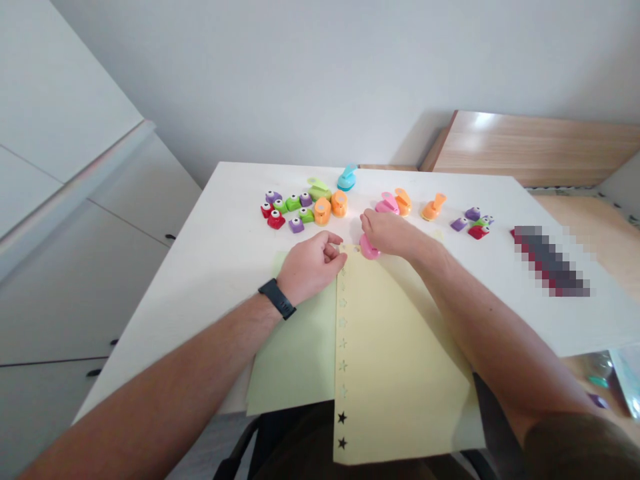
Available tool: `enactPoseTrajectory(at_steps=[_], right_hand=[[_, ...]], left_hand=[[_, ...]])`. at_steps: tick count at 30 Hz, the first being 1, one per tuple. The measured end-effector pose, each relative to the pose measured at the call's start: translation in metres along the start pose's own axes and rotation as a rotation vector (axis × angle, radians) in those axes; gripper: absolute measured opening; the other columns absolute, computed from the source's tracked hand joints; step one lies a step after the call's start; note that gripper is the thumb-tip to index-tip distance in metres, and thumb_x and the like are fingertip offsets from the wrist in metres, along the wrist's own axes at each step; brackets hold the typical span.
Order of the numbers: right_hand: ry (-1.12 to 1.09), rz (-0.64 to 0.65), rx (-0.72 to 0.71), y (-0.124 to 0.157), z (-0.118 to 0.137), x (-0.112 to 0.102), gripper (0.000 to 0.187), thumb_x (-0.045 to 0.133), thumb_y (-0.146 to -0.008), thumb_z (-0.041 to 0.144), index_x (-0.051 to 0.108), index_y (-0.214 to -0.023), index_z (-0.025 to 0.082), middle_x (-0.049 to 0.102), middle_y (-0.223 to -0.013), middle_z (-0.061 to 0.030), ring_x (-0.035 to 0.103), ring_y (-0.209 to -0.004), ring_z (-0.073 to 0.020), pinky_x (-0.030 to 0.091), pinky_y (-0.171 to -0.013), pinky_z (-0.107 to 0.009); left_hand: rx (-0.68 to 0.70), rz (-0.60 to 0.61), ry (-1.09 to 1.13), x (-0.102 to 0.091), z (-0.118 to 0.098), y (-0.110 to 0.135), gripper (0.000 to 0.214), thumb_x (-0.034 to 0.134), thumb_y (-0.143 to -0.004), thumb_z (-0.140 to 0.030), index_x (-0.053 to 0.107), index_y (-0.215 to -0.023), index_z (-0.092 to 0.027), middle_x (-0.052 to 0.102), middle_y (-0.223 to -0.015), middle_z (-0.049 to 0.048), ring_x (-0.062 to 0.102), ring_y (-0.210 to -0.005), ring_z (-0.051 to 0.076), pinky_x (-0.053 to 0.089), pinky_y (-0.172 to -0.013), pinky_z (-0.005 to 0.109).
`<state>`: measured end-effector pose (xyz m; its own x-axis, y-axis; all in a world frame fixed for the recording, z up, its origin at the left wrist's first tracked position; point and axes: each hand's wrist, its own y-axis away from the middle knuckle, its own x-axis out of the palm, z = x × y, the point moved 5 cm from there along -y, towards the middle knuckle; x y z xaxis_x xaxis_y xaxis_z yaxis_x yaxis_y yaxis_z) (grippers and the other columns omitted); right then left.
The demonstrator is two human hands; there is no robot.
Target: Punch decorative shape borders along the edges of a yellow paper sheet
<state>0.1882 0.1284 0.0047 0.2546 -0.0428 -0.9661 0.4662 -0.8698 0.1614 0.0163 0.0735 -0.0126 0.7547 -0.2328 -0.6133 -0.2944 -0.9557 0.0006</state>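
At the top left corner of a yellow sheet of paper (405, 353), my left hand (313, 263) has its fingers curled, with the thumb against the sheet's edge. My right hand (387, 232) is closed over a pink paper punch (369, 248) at the sheet's top edge. The hand hides the upper part of this punch. Punched shapes, several of them stars, run down the left side of the yellow sheet. A pale green sheet (295, 360) lies partly under it to the left. Both sheets reach past the table's near edge.
Behind my hands stand orange punches (323, 211), a blue punch (347, 179) and another pink punch (387, 203). Several small purple, green and red punches (275, 219) cluster at the left, more (479, 231) at the right. A blurred-out object (553, 261) lies on the white table (200, 267).
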Motion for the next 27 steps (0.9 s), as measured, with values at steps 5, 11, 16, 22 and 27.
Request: enactPoseTrajectory(at_steps=[5,11,16,22,27], right_hand=[[-0.032,0.026,-0.019,0.000,-0.001,-0.002,0.033,0.036,-0.100,0.012,0.065,-0.116,0.005,0.071,-0.105,-0.0184,0.065,-0.082,-0.0242,0.031,-0.061,-0.034],[-0.072,0.004,-0.007,-0.001,-0.003,-0.002,0.034,0.033,-0.103,0.015,0.064,-0.113,0.007,0.072,-0.103,-0.0176,0.064,-0.080,-0.0241,0.032,-0.062,-0.034],[-0.082,0.009,0.003,-0.003,-0.005,0.002,0.032,0.034,-0.104,0.017,0.063,-0.115,0.008,0.072,-0.104,-0.0177,0.065,-0.082,-0.0239,0.034,-0.064,-0.033],[-0.086,0.054,-0.011,-0.007,-0.004,-0.004,0.030,0.043,-0.100,0.016,0.065,-0.118,0.008,0.072,-0.110,-0.0197,0.068,-0.090,-0.0252,0.040,-0.070,-0.032],[-0.083,0.120,-0.024,-0.011,0.001,-0.016,0.028,0.054,-0.095,0.017,0.072,-0.114,0.007,0.074,-0.111,-0.0229,0.070,-0.099,-0.0290,0.044,-0.079,-0.033]], left_hand=[[0.003,-0.004,0.000,0.000,0.000,0.001,0.029,0.063,-0.088,-0.039,0.063,-0.113,-0.024,0.075,-0.086,-0.0006,0.070,-0.073,0.017,0.052,-0.066,0.030],[0.000,-0.008,-0.009,0.000,0.000,0.000,0.030,0.063,-0.088,-0.039,0.063,-0.113,-0.024,0.075,-0.086,-0.0006,0.070,-0.073,0.017,0.052,-0.065,0.029],[0.019,-0.005,-0.005,0.000,0.000,0.001,0.030,0.062,-0.088,-0.039,0.063,-0.114,-0.024,0.075,-0.086,-0.0010,0.070,-0.073,0.017,0.051,-0.065,0.029],[0.013,0.002,0.011,-0.001,-0.001,0.000,0.030,0.063,-0.087,-0.039,0.063,-0.113,-0.023,0.075,-0.085,-0.0006,0.071,-0.073,0.018,0.052,-0.065,0.029],[0.023,-0.009,0.008,-0.002,-0.001,0.000,0.030,0.062,-0.087,-0.039,0.063,-0.112,-0.023,0.075,-0.085,-0.0003,0.071,-0.074,0.018,0.052,-0.065,0.030]])
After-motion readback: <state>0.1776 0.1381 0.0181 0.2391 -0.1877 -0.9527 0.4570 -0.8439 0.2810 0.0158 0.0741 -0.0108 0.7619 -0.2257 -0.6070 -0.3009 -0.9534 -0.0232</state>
